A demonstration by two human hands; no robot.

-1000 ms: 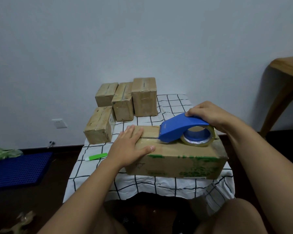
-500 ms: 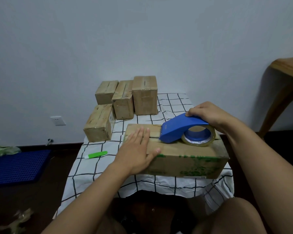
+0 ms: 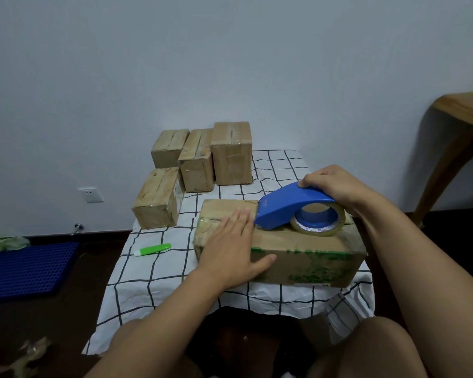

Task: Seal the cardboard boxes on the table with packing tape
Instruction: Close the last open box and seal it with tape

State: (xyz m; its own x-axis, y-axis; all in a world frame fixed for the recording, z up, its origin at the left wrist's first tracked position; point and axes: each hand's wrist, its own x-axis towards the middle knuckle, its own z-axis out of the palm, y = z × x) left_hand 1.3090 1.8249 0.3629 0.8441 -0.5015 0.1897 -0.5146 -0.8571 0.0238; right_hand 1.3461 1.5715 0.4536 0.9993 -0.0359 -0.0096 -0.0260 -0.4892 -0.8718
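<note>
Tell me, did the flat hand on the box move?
Yes. The left hand slid along the box top toward the blue tape dispenser.

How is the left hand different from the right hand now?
The left hand lies flat and open on the near box; the right hand curls round the blue dispenser. The left presses cardboard directly; the right touches only the dispenser. Both work over the same box.
</note>
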